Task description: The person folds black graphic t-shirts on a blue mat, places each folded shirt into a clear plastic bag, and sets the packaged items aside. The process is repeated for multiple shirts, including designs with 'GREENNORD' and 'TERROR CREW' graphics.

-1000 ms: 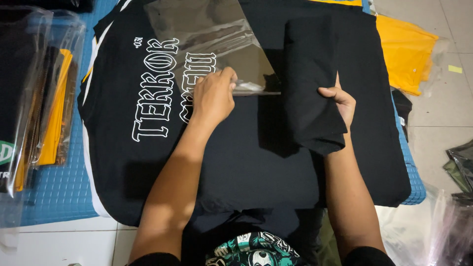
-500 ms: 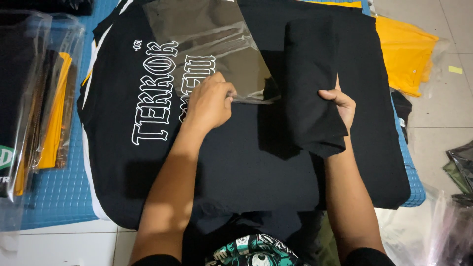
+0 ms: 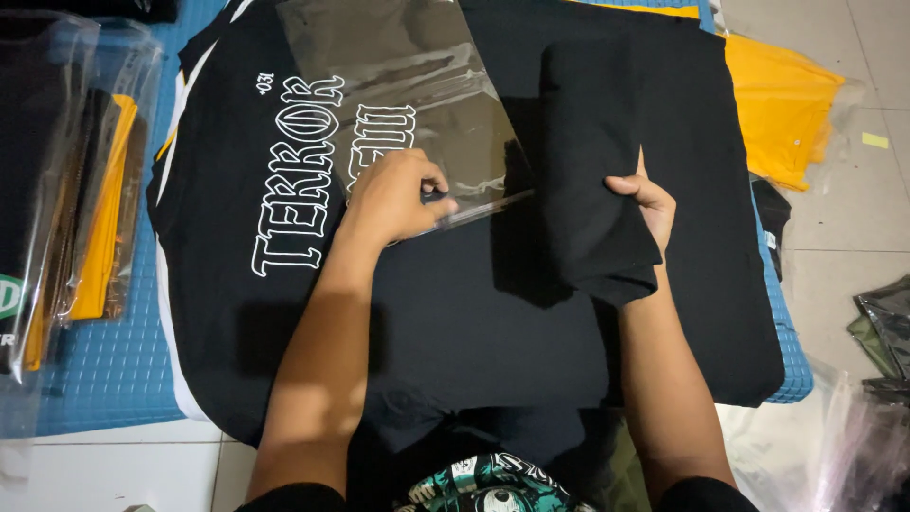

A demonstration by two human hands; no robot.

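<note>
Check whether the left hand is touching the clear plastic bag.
Touching. The head view shows the left hand pinching the near edge of the clear plastic bag, its fingertips closed over that edge, on the spread black shirt.

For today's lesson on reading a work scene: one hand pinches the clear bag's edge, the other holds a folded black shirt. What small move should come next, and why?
Probably lift the bag's top layer to open its mouth. The left hand pinches the near edge of the clear plastic bag, which lies flat, while the right hand holds the folded black shirt just beside that edge, not yet inside.
</note>
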